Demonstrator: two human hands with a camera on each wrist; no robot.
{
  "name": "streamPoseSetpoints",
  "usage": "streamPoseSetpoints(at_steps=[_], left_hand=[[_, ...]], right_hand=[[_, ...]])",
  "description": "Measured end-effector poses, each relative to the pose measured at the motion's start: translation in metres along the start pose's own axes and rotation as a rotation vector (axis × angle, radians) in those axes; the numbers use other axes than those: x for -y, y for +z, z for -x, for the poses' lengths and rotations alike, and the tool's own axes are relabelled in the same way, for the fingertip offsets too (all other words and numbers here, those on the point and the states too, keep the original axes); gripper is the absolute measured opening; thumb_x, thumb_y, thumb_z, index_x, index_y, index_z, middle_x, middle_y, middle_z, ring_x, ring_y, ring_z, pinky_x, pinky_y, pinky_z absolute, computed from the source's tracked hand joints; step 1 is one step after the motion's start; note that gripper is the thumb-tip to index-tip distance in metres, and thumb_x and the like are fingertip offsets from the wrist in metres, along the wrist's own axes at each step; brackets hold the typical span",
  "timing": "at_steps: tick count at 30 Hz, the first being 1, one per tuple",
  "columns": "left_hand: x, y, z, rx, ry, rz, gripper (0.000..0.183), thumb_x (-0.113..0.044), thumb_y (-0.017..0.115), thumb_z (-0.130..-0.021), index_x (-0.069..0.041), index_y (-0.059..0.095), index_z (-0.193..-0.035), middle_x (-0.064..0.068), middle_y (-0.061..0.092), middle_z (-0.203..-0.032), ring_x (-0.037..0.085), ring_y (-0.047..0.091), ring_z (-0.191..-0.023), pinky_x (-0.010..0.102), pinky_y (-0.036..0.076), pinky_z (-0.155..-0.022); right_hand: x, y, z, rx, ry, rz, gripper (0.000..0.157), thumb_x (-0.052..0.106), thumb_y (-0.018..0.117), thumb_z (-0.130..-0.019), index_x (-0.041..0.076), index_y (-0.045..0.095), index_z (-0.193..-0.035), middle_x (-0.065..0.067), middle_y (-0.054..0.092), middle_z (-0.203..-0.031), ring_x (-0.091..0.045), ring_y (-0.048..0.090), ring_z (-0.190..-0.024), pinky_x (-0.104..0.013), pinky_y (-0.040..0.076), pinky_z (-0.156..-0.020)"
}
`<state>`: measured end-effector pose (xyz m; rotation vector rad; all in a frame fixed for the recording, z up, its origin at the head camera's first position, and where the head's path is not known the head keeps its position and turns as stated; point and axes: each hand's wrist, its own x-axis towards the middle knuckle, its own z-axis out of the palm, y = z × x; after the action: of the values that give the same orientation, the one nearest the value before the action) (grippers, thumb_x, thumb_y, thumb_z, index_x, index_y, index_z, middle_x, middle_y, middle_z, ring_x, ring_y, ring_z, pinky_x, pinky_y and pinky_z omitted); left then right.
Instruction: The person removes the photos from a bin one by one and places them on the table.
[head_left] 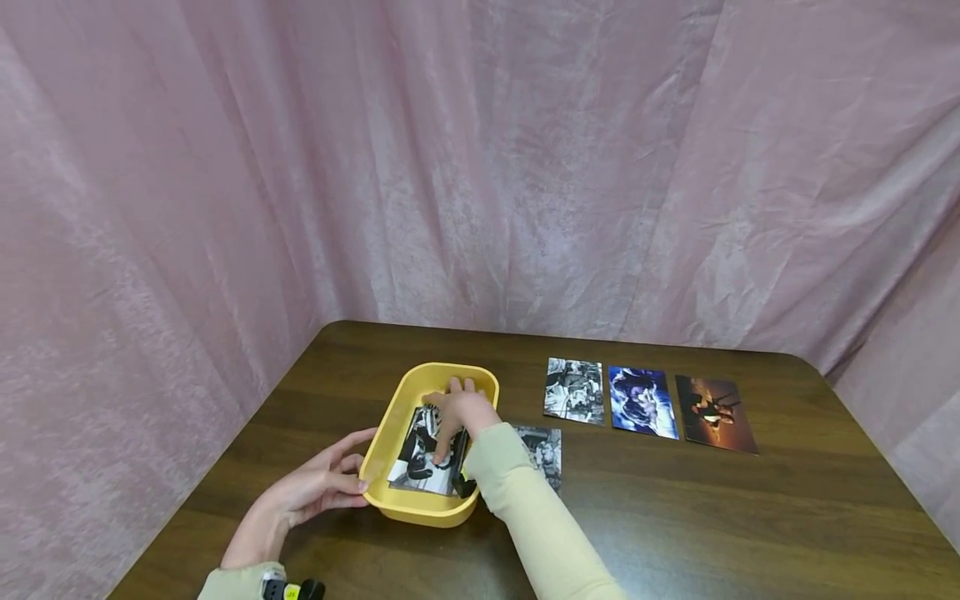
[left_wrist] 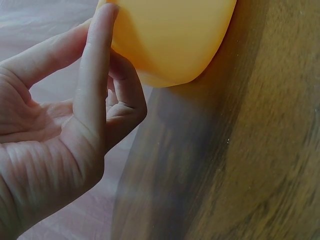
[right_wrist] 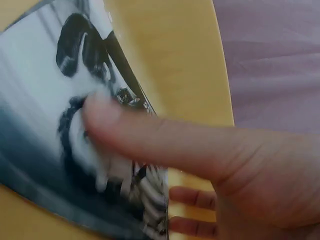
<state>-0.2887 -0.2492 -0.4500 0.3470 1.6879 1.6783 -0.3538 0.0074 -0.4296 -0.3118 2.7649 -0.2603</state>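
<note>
A yellow plastic bin (head_left: 429, 515) stands on the table with black-and-white photo prints (head_left: 422, 462) lying inside it. My left hand (head_left: 318, 482) holds the bin's left side. In the left wrist view, the thumb (left_wrist: 95, 75) presses against the yellow wall (left_wrist: 172, 40), with bent fingers behind it. Inside the bin, my right hand (head_left: 465, 412) is over the prints with its fingers spread. The right wrist view shows its blurred thumb (right_wrist: 150, 137) across the top print (right_wrist: 35, 95), and two fingertips (right_wrist: 190, 197) past the print's edge.
Right of the bin lie a black-and-white print (head_left: 573, 390), a blue print (head_left: 642, 402) and an orange-brown print (head_left: 716, 412) in a row. Another grey print (head_left: 546, 450) is partly behind my right sleeve. Pink curtains (head_left: 525, 167) hang behind the brown wooden table (head_left: 712, 517).
</note>
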Motion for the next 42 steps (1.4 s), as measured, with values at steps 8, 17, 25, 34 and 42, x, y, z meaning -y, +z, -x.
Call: streamPoseSetpoints(at_steps=[8, 17, 25, 34, 42], left_hand=[[-0.001, -0.001, 0.000, -0.001, -0.001, -0.001, 0.090, -0.001, 0.063, -0.088, -0.011, 0.007, -0.158, 0.014, 0.056, -0.117, 0.023, 0.071, -0.096, 0.036, 0.061, -0.087], [0.001, -0.002, 0.001, 0.028, 0.038, 0.005, 0.090, 0.000, 0.061, -0.090, -0.008, 0.003, -0.158, 0.011, 0.058, -0.114, 0.020, 0.070, -0.095, 0.033, 0.062, -0.085], [0.001, 0.000, 0.001, 0.020, 0.014, 0.013, 0.091, 0.000, 0.062, -0.089, -0.008, 0.003, -0.158, 0.013, 0.057, -0.115, 0.021, 0.070, -0.096, 0.034, 0.062, -0.086], [0.001, 0.000, -0.001, 0.040, 0.030, 0.009, 0.090, 0.001, 0.061, -0.090, -0.008, 0.004, -0.158, 0.013, 0.056, -0.116, 0.021, 0.070, -0.096, 0.033, 0.062, -0.085], [0.000, 0.000, 0.000, 0.041, 0.036, 0.001, 0.091, 0.001, 0.061, -0.089, -0.007, 0.002, -0.158, 0.014, 0.056, -0.115, 0.020, 0.070, -0.095, 0.032, 0.062, -0.084]], right_hand=[[0.001, -0.004, 0.002, -0.018, 0.040, 0.039, 0.105, 0.030, 0.096, -0.058, 0.041, 0.041, -0.148, -0.014, 0.037, -0.147, -0.031, 0.037, -0.125, -0.049, 0.043, -0.104], [0.006, -0.007, 0.005, -0.103, 0.056, 0.104, 0.088, 0.033, 0.097, -0.055, 0.028, 0.054, -0.131, -0.010, 0.049, -0.129, -0.027, 0.040, -0.113, -0.044, 0.045, -0.096], [0.008, -0.005, 0.006, -0.094, 0.067, 0.125, 0.088, 0.033, 0.097, -0.057, 0.029, 0.053, -0.133, -0.010, 0.058, -0.123, -0.027, 0.055, -0.109, -0.043, 0.054, -0.084], [0.006, -0.016, 0.007, -0.115, 0.014, 0.097, 0.072, -0.001, 0.085, -0.069, 0.026, 0.060, -0.130, -0.006, 0.066, -0.124, -0.022, 0.062, -0.101, -0.035, 0.056, -0.069], [-0.001, -0.037, 0.009, -0.074, -0.012, -0.188, 0.039, -0.011, 0.071, -0.080, 0.009, 0.068, -0.114, -0.018, 0.063, -0.125, -0.022, 0.067, -0.058, -0.025, 0.055, -0.047]])
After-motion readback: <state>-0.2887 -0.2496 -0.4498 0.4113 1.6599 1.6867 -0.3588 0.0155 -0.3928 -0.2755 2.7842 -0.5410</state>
